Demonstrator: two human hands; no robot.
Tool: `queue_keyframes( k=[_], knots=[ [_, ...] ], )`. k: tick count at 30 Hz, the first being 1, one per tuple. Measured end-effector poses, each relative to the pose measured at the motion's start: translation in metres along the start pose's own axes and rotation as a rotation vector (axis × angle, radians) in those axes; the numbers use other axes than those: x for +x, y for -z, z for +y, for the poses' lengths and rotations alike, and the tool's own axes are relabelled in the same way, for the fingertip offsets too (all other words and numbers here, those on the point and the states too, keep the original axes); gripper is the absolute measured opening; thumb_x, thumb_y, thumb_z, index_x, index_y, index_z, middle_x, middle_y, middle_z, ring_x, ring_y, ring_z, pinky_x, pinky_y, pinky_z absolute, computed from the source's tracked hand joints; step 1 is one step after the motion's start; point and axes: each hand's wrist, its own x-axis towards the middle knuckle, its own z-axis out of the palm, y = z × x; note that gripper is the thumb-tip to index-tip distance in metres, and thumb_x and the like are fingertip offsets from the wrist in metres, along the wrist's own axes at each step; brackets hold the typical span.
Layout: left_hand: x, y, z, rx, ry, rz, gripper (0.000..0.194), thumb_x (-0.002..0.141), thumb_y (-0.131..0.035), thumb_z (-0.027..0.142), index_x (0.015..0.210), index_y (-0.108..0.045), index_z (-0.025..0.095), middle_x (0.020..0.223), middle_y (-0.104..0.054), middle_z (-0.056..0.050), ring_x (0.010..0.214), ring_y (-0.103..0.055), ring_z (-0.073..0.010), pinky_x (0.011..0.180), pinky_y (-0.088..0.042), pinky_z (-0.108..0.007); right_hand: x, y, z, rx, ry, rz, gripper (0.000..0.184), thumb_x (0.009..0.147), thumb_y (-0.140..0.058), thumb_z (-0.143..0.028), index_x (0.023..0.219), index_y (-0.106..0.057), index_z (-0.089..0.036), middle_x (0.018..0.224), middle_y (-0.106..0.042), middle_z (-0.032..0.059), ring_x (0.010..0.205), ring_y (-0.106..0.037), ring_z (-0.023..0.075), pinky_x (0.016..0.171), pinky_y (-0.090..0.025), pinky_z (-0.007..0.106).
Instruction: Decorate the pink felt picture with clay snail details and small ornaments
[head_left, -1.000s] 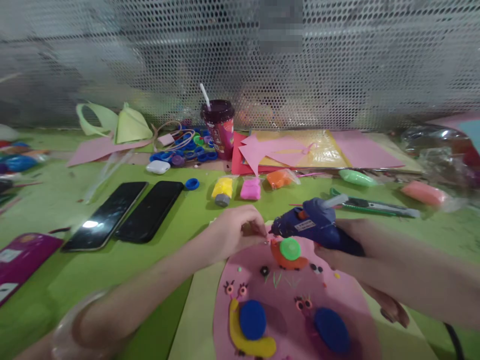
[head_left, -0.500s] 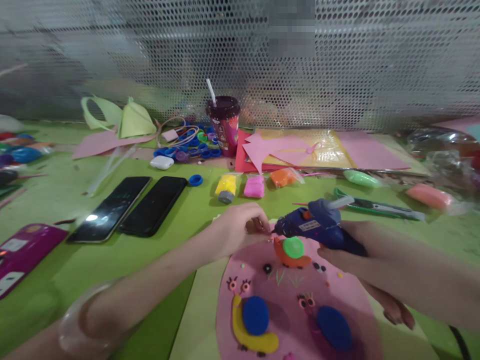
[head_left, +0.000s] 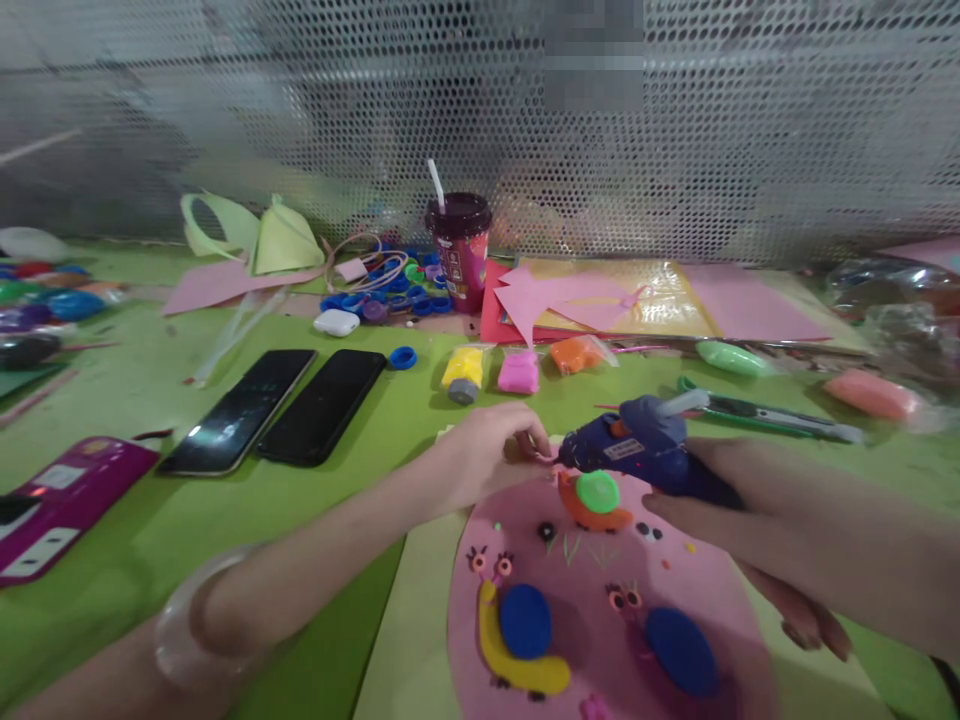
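My left hand is pinched shut on a tiny piece I cannot make out, at the far edge of a round pink sheet. Right beside those fingertips is the nozzle of a blue glue gun, which my right hand grips. On the pink sheet sit clay snails: an orange one with a green shell just under the gun, a yellow one with a blue shell, and a pink one with a blue shell. Another hand's fingers rest at the sheet's right edge.
Two black phones lie on the green table to the left, a purple box further left. Beyond are clay packets, a cup with a straw, blue rings, coloured paper sheets and a utility knife. A perforated metal screen backs the table.
The view has drifted slightly, so everything sits a little further right and down. My hands hold the same pose at the sheet's far edge, the gun's nozzle staying by my left fingertips.
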Motion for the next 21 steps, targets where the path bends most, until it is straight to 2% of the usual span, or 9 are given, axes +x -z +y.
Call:
queue_keyframes(
  k=[3,7,11,16,21],
  knots=[
    [0.000,-0.001,0.000,-0.008,-0.012,0.003,0.009,0.072,-0.064,0.015,0.076,-0.056,0.013,0.079,-0.061,-0.003,0.068,-0.057,-0.0116,0.057,-0.042,-0.021,-0.005,0.003,-0.012,-0.004,-0.035,0.003,0.017,0.085,-0.039,-0.037,0.076,-0.046,-0.024,0.033,-0.044,-0.0037,0.030,-0.044,0.0117,0.027,-0.032,0.016],
    [0.001,-0.002,0.001,-0.040,0.015,0.008,0.010,0.071,-0.064,0.014,0.073,-0.055,0.014,0.075,-0.062,-0.002,0.065,-0.056,-0.0107,0.055,-0.041,-0.020,-0.011,0.008,-0.025,-0.078,-0.082,-0.030,0.014,0.087,-0.038,-0.033,0.081,-0.046,-0.024,0.029,-0.041,-0.0056,0.027,-0.038,0.0098,0.027,-0.030,0.015],
    [0.002,-0.003,0.002,-0.058,0.065,0.022,0.013,0.069,-0.066,0.013,0.072,-0.053,0.014,0.066,-0.059,0.001,0.059,-0.055,-0.0095,0.052,-0.040,-0.020,-0.011,0.013,-0.029,-0.154,-0.054,-0.039,0.017,0.086,-0.037,-0.039,0.082,-0.044,-0.023,0.032,-0.047,-0.0051,0.028,-0.042,0.0102,0.028,-0.031,0.015],
    [0.003,-0.003,-0.005,-0.013,0.047,0.009,0.017,0.066,-0.069,0.020,0.073,-0.054,0.015,0.067,-0.056,0.001,0.059,-0.052,-0.0110,0.052,-0.039,-0.022,-0.017,0.018,-0.038,-0.292,0.052,-0.055,0.033,0.084,-0.038,-0.048,0.069,-0.042,-0.019,0.035,-0.052,-0.0011,0.029,-0.047,0.0103,0.032,-0.035,0.015],
    [0.004,-0.003,-0.015,-0.008,-0.012,0.010,0.020,0.067,-0.069,0.027,0.077,-0.055,0.016,0.071,-0.057,0.000,0.064,-0.054,-0.0125,0.054,-0.040,-0.023,-0.024,0.019,-0.043,-0.262,0.115,-0.057,0.024,0.083,-0.037,-0.037,0.090,-0.049,-0.018,0.035,-0.051,-0.0027,0.028,-0.045,0.0100,0.028,-0.029,0.013]
  ],
)
